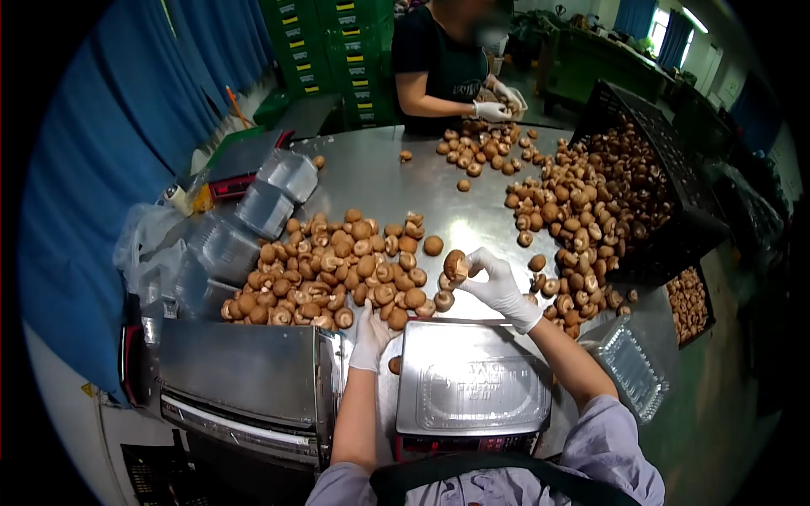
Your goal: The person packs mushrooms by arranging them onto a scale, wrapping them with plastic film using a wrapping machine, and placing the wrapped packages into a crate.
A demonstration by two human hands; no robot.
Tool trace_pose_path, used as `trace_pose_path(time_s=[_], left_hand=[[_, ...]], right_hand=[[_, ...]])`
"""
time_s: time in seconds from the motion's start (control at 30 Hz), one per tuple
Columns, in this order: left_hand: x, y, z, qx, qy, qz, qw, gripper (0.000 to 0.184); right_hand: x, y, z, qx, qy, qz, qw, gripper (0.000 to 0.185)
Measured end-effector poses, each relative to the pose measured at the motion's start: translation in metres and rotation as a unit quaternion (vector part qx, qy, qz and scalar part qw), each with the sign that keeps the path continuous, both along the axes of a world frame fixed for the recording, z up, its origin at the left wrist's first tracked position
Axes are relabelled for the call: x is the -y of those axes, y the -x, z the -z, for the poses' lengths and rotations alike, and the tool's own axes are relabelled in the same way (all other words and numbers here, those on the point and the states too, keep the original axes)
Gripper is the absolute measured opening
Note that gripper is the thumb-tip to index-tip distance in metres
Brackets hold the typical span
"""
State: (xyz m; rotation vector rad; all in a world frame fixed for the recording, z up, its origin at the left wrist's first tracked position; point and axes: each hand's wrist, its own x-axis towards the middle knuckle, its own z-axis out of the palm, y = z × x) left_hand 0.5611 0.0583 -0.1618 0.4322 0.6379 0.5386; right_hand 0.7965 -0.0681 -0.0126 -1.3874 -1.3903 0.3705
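Note:
My right hand, in a white glove, pinches a brown-capped shiitake mushroom above the far edge of the scale. My left hand, also gloved, is at the near edge of a mushroom pile. Its visible fingers are apart, close to a mushroom; some fingertips are hidden against the pile. Between my forearms a clear plastic tray lies on the metal plate of a weighing scale. A loose mushroom rests left of the scale.
A black crate lies tipped at the right, mushrooms spilling onto the steel table. Clear trays are stacked at left, beside a metal box-like machine. Across the table, a gloved co-worker handles mushrooms. Another clear container is at right.

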Motion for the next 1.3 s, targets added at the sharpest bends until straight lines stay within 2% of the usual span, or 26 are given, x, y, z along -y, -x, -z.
trace_pose_path(time_s=[0.37, 0.47, 0.5, 0.57, 0.63, 0.7, 0.77, 0.87, 0.93, 0.97, 1.03, 1.1, 1.2, 1.23, 1.27, 1.3], left_hand=[[-0.003, 0.002, 0.002, 0.025, 0.010, -0.009, 1.000, 0.068], [-0.004, 0.001, -0.003, 0.037, 0.009, 0.003, 0.999, 0.067], [-0.004, 0.000, -0.003, 0.028, 0.011, -0.003, 1.000, 0.067], [-0.001, 0.002, -0.007, 0.017, 0.018, -0.009, 1.000, 0.067], [0.000, -0.001, -0.012, -0.020, 0.030, -0.026, 0.999, 0.068], [-0.009, 0.005, 0.017, 0.047, 0.038, 0.010, 0.998, 0.071], [-0.010, 0.008, 0.016, 0.025, 0.018, 0.017, 0.999, 0.071], [-0.010, 0.007, 0.014, -0.009, 0.023, -0.012, 1.000, 0.064], [-0.006, 0.006, 0.012, -0.027, 0.018, -0.045, 0.998, 0.064], [-0.017, 0.010, 0.019, 0.081, 0.046, -0.012, 0.996, 0.060], [-0.020, 0.009, 0.017, 0.077, 0.030, -0.018, 0.996, 0.059], [-0.026, 0.012, 0.027, 0.077, 0.050, -0.028, 0.995, 0.055], [-0.038, 0.016, 0.038, 0.065, 0.063, -0.035, 0.995, 0.050], [-0.065, 0.023, 0.073, 0.026, 0.086, -0.080, 0.993, 0.050], [-0.053, 0.021, 0.064, 0.028, 0.057, -0.070, 0.995, 0.051], [-0.042, 0.015, 0.044, 0.038, 0.027, -0.061, 0.997, 0.052]], right_hand=[[0.007, 0.001, 0.005, 0.083, -0.033, 0.031, 0.996, 0.025], [0.017, 0.009, -0.007, -0.055, 0.082, 0.011, 0.995, 0.021], [0.022, 0.010, -0.009, -0.058, 0.085, 0.008, 0.995, 0.021], [0.035, 0.007, -0.009, -0.190, 0.192, 0.023, 0.963, 0.023], [0.056, 0.003, -0.003, -0.184, 0.215, 0.057, 0.957, 0.021], [0.086, 0.004, -0.004, -0.232, 0.220, 0.065, 0.945, 0.021], [0.125, 0.013, -0.026, -0.229, 0.219, 0.097, 0.943, 0.023], [0.200, 0.013, -0.026, -0.168, 0.235, 0.143, 0.947, 0.023], [0.249, 0.030, -0.044, -0.179, 0.270, 0.210, 0.922, 0.021], [0.277, 0.032, -0.043, -0.176, 0.283, 0.225, 0.915, 0.021], [0.329, 0.042, -0.038, -0.179, 0.302, 0.266, 0.898, 0.021], [0.374, 0.059, -0.032, -0.319, 0.306, 0.305, 0.844, 0.021], [0.424, 0.069, -0.022, -0.350, 0.362, 0.317, 0.803, 0.026], [0.439, 0.072, -0.018, -0.353, 0.381, 0.326, 0.790, 0.027], [0.455, 0.071, -0.011, -0.342, 0.404, 0.330, 0.782, 0.029], [0.466, 0.071, -0.005, -0.369, 0.416, 0.359, 0.749, 0.032]])
